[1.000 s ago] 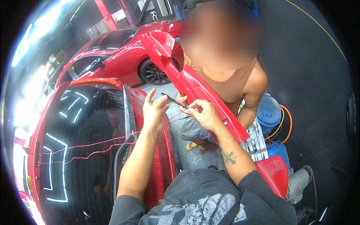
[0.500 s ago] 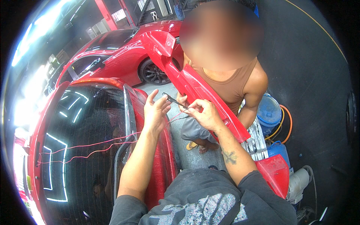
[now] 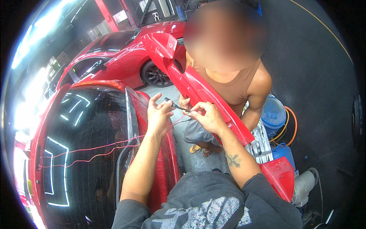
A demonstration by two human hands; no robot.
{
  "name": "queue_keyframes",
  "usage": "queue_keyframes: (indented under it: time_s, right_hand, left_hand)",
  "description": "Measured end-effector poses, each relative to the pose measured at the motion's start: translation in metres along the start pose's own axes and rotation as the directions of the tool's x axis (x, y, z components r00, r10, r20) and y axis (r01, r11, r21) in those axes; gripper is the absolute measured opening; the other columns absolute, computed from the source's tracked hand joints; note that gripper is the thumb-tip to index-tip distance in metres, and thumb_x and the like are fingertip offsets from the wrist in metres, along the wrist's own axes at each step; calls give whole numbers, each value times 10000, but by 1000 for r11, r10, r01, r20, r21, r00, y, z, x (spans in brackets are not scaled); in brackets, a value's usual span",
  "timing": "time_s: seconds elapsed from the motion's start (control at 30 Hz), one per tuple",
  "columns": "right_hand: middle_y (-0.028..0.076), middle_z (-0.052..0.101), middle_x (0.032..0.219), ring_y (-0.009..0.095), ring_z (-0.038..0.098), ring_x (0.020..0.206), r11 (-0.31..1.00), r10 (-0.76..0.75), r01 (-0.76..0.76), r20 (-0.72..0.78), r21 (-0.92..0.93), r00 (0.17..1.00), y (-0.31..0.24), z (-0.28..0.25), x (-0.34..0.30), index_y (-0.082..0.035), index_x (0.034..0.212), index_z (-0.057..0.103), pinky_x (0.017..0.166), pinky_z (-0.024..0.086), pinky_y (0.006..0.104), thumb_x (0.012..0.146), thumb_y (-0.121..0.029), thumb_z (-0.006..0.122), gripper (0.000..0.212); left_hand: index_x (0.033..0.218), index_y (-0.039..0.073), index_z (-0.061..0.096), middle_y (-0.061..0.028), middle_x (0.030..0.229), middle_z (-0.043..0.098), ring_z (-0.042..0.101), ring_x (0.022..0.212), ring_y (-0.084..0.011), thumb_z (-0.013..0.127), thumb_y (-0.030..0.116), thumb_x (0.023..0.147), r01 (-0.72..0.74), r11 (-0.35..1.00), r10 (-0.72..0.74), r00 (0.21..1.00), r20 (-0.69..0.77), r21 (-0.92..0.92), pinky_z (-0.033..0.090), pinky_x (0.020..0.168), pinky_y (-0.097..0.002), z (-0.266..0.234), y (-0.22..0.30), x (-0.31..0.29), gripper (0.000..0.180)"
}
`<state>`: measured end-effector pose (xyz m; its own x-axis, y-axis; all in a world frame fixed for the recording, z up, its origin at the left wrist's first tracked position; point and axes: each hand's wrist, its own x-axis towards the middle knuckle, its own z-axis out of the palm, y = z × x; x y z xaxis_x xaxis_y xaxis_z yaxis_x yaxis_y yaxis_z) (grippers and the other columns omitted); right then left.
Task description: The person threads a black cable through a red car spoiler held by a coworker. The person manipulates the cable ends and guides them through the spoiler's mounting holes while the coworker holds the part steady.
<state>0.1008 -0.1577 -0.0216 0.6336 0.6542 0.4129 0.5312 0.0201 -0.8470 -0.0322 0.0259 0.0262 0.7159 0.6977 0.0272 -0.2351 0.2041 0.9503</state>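
Observation:
A slim black strip [image 3: 175, 105] slants between my hands; I cannot make out whether it is tape or a connector. My right hand [image 3: 209, 117] pinches its lower end, together with the tip of a thin red wire. My left hand [image 3: 157, 116] has its fingers apart, with fingertips touching or very near the strip's upper part. The red wire [image 3: 103, 146] runs in two strands from the car's rear edge across the dark rear window [image 3: 87, 126] and behind my left forearm. A co-worker facing me holds a long red car spoiler [image 3: 202, 87] slantwise, just beyond my hands.
Close on my left stands a red car [image 3: 160, 168], with a second red car [image 3: 152, 57] behind it. At right are a blue bucket [image 3: 272, 114], an orange hose [image 3: 294, 126], a blue jug [image 3: 282, 152] and another red panel [image 3: 280, 177]. The co-worker's feet are on the floor ahead.
The black strip's upper end has dipped slightly, and my left fingers have shifted a little along it. My right hand keeps its pinch. The spoiler has barely moved.

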Motion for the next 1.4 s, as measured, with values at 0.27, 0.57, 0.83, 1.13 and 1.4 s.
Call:
queue_keyframes:
  time_s: [0.27,0.57,0.83,1.13,1.4]
  right_hand:
    - [99,698,781,239,680,755,999,18,-18,0,-42,1000,1,2,-1,-83,993,806,715,538,410,892,-250,853,201]
    - [76,725,825,249,663,796,991,-105,105,12,-87,994,-4,0,-1,-97,995,801,779,530,412,881,-213,839,166]
    - [83,754,892,286,687,893,975,-199,191,-67,-109,978,10,-3,-15,-118,954,794,833,517,454,887,-256,847,163]
    - [41,723,929,292,661,1007,928,-279,266,-14,-263,960,13,-5,-23,-157,960,753,895,465,484,930,-274,794,127]
    - [42,674,918,292,611,982,885,-363,357,38,-299,931,14,-8,-20,-127,950,751,901,451,462,928,-210,775,89]
  left_hand:
    - [1552,41,429,-68,1016,676,682,838,-155,721,102,1031,38,999,-36,993,110,-9,621,822,-341,12,7,-8,601]
    - [1121,-10,799,-222,931,777,739,855,-295,756,236,974,-610,334,-119,730,674,719,559,816,-447,19,17,19,290]
    - [988,-4,792,-119,806,730,670,791,-172,749,297,1014,-622,261,-553,531,643,738,541,775,-383,55,44,47,305]
    - [1162,37,791,-72,1003,783,679,947,-168,738,221,1029,-681,264,-651,397,647,683,537,917,-362,55,47,57,233]
    - [1089,53,721,-195,962,747,711,922,-393,630,215,1068,-877,138,-605,294,740,460,536,846,-484,65,58,41,187]
